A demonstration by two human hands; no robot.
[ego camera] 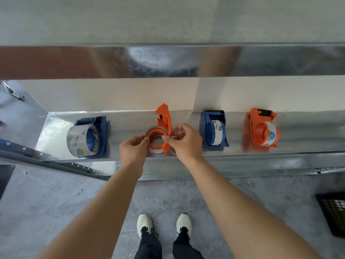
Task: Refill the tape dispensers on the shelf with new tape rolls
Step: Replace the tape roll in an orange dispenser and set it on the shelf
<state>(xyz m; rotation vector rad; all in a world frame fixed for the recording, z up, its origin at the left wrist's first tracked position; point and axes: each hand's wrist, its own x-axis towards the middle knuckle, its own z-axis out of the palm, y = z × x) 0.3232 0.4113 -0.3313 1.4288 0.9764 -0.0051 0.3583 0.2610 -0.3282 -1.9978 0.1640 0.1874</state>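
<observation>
1. the left hand (pixel 133 146) pinches the left rim of the middle orange dispenser (pixel 164 118)'s round hub; the right hand (pixel 183 142) grips its right side, thumb on the hub.
2. a thin tape roll (pixel 156 128) sits round that hub, over the metal shelf (pixel 130 124)'s near part.
3. the left blue dispenser (pixel 93 136), the right blue dispenser (pixel 214 129) and the far-right orange dispenser (pixel 263 128) rest on the shelf, each holding tape.

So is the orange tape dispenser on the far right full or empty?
Full: a white printed tape roll sits around the hub of that orange tape dispenser.
</observation>
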